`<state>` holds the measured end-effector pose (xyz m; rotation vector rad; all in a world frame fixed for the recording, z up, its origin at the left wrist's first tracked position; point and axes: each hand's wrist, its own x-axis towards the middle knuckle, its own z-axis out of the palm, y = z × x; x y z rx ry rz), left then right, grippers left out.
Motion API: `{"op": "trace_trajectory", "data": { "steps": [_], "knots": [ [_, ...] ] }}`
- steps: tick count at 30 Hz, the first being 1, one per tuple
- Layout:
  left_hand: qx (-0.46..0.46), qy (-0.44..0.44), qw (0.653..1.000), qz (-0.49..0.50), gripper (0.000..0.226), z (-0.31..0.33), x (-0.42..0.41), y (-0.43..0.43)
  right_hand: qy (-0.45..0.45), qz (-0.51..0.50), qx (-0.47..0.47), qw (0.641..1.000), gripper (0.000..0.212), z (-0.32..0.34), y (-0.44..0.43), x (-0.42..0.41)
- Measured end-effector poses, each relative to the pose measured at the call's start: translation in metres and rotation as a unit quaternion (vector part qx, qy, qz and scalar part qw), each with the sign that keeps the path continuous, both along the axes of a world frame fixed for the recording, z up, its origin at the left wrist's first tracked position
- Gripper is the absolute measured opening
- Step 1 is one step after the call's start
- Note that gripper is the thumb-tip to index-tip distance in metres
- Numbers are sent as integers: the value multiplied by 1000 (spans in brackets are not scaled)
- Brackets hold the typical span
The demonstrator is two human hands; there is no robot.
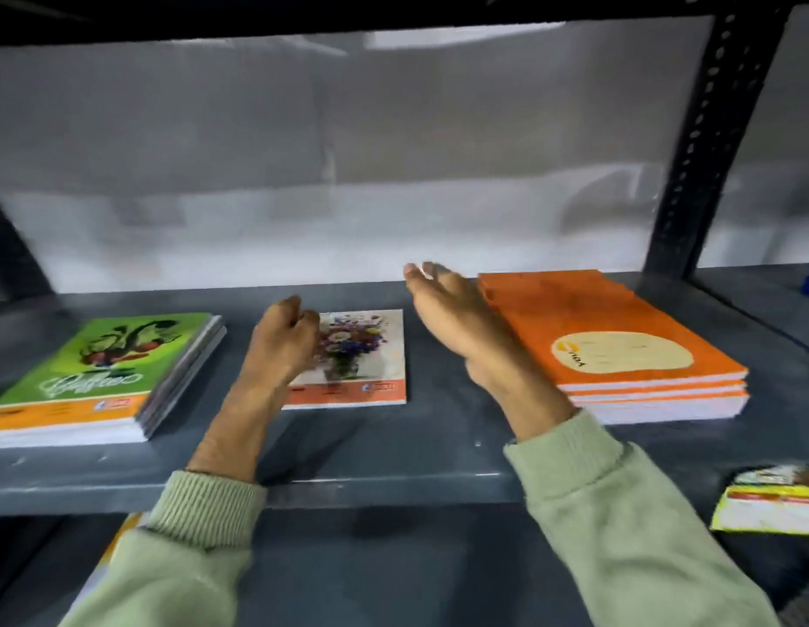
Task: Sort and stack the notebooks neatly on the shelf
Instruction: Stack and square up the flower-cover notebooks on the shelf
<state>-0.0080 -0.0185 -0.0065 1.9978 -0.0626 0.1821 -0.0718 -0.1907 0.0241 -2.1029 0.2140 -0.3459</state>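
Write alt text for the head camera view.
Two bare hands, left and right, hover over a grey metal shelf holding a green-covered notebook stack, a single floral-covered notebook and an orange-covered notebook stack.

The left hand (pixel 282 343) hides the flower notebook's (pixel 364 355) left part; the lower-right notebook (pixel 768 500) is edge-cut.
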Motion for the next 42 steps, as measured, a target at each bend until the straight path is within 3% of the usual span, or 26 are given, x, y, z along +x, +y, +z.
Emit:
{"op": "trace_trajectory", "data": {
  "steps": [1, 3, 7, 11, 14, 18, 24, 27, 33, 36, 39, 42],
  "knots": [
    [39, 11, 999, 16, 23, -7, 4, 8, 43, 8, 26, 999, 63, -9, 13, 6],
    [96, 50, 994, -2, 29, -19, 7, 14, 90, 14, 36, 995, 69, -25, 31, 17],
    [149, 55, 985, -63, 28, -27, 12, 15, 93, -20, 23, 995, 77, -37, 60, 31],
    [-18, 40, 996, -74, 5, -22, 11, 21, 39, -68, 97, 992, 74, -44, 62, 33],
    [-105, 29, 991, -72, 39, -19, 14, 32, 18, -89, 206, 974, 65, -47, 58, 32],
    [-139, 10, 986, -86, 54, -4, 11, 54, -2, -72, 362, 929, 57, -45, 72, 35],
    [-193, -30, 979, -58, 42, 32, 10, 117, -21, 19, 416, 909, 54, -17, 121, 44],
    [-188, -48, 980, -42, 43, 46, 13, 163, -25, 62, 402, 913, 56, -3, 165, 54],
    [-171, -3, 985, 12, 49, 42, 27, 245, 0, 97, 348, 933, 69, 5, 250, 72],
    [-142, 4, 990, 21, 36, 25, 35, 268, 23, 111, 278, 954, 77, -8, 277, 75],
    [-81, 36, 996, -10, 4, 4, 44, 277, 55, 99, 172, 979, 77, -20, 289, 77],
    [-77, 48, 995, -38, 22, -3, 54, 287, 76, 84, 152, 982, 81, -22, 287, 82]
  ]
}}
